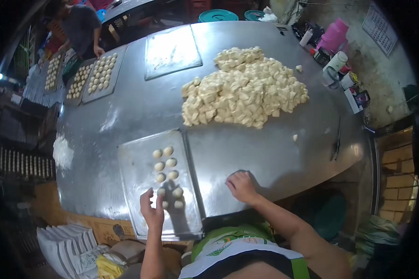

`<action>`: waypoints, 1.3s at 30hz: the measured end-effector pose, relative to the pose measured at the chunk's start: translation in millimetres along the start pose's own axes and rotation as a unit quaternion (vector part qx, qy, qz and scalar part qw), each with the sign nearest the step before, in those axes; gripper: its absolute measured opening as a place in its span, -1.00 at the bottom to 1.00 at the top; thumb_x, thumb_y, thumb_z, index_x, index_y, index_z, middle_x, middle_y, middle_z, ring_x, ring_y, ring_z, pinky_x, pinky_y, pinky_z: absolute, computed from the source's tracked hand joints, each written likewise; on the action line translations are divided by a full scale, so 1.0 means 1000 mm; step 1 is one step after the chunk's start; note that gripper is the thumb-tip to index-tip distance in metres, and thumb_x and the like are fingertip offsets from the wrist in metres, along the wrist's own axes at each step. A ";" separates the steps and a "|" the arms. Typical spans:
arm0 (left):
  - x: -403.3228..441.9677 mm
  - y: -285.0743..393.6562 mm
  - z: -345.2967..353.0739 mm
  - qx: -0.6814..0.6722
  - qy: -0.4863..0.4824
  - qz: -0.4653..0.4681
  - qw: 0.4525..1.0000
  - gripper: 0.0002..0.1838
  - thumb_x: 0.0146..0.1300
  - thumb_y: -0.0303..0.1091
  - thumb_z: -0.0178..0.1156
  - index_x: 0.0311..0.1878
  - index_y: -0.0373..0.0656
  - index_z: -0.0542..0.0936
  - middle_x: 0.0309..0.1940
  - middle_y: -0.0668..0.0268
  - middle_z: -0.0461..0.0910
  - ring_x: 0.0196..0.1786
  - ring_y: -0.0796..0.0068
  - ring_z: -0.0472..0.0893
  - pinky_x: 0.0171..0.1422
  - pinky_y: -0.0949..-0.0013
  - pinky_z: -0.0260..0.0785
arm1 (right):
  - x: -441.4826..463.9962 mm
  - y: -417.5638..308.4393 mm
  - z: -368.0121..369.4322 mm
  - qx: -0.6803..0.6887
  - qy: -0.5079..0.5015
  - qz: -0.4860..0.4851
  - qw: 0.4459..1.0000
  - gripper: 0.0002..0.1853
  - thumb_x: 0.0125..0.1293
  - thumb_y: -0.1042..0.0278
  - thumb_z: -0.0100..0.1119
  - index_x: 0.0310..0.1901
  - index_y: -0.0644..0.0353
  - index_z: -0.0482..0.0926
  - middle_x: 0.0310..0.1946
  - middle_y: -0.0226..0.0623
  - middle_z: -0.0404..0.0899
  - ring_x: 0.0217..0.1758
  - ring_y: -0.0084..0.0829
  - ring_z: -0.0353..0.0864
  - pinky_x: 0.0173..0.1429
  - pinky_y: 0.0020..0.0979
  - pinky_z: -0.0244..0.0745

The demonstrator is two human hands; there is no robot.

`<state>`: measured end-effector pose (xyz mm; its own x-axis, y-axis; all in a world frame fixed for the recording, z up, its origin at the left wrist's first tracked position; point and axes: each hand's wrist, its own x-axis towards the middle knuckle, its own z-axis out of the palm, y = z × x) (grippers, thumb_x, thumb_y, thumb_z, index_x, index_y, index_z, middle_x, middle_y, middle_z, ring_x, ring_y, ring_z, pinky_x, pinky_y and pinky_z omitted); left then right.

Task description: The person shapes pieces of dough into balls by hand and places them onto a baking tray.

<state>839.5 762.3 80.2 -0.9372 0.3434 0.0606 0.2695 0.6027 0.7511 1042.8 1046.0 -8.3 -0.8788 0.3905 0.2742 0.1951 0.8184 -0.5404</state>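
Below the middle of the view, a metal tray [139, 172] lies on the steel table and bears two columns of round dough balls [171, 162]. Over the tray's lower part is my left hand [152, 207], thumb and fingers apart, beside the lowest balls and partly hiding one. To the right of the tray, my right hand [240, 185] rests on the steel table [274, 158] with its fingers curled down; whether anything is under them is hidden. Beyond it spreads a large heap of cut dough pieces [246, 88]. One small dough piece [295, 138] lies apart, right of the heap.
An empty tray [172, 65] lies at the far edge. Trays of dough balls [102, 72] stand at the far left, near another person [81, 30]. Flour [63, 152] is at the left edge. Containers [335, 60] line the right side; a dark thin tool [337, 144] lies below them.
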 end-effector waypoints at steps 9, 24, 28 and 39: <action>0.148 0.173 0.204 0.025 -0.086 0.393 0.915 -0.73 0.29 -0.40 0.31 0.05 -0.16 0.63 -0.11 0.09 0.63 -0.07 -0.09 0.57 0.02 -0.07 0.39 | 0.210 0.128 -0.104 -0.143 0.141 0.060 0.978 -0.83 0.28 0.28 0.30 -0.12 0.03 0.64 -0.14 -0.23 0.61 -0.02 -0.12 0.60 -0.01 -0.07 0.42; 0.010 0.054 0.202 0.024 -0.209 0.303 0.929 -0.81 0.41 -0.34 0.22 -0.12 -0.29 0.54 -0.27 0.05 0.56 -0.20 0.05 0.54 -0.03 0.14 0.41 | -0.128 0.065 -0.104 0.115 0.190 0.328 0.918 -0.73 0.38 0.22 0.19 0.01 0.15 0.50 -0.18 -0.09 0.55 -0.20 -0.10 0.63 -0.07 -0.11 0.56; -0.023 0.037 0.198 0.170 -0.218 0.406 0.871 -0.81 0.32 -0.32 0.24 -0.08 -0.17 0.57 -0.07 0.00 0.55 -0.01 -0.06 0.51 0.10 -0.12 0.32 | -0.149 0.047 -0.077 -0.190 0.041 0.190 0.962 -0.75 0.37 0.17 0.17 -0.04 0.11 0.54 -0.08 -0.10 0.49 -0.06 -0.05 0.56 0.14 -0.03 0.43; -0.025 0.054 0.255 0.086 -0.240 0.446 0.858 -0.76 0.29 -0.37 0.15 0.01 -0.14 0.55 -0.06 0.08 0.58 -0.02 -0.02 0.52 0.10 -0.10 0.29 | -0.027 0.078 -0.002 -0.136 0.124 0.049 0.982 -0.80 0.38 0.25 0.18 -0.05 0.11 0.60 -0.30 -0.25 0.64 -0.22 -0.16 0.60 -0.07 -0.05 0.41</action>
<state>933.7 969.6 -48.3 -0.1521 0.9557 0.2519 0.8998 0.0284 0.4355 1082.3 1100.1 -56.0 -0.7241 0.5356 0.4345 0.4117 0.8411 -0.3508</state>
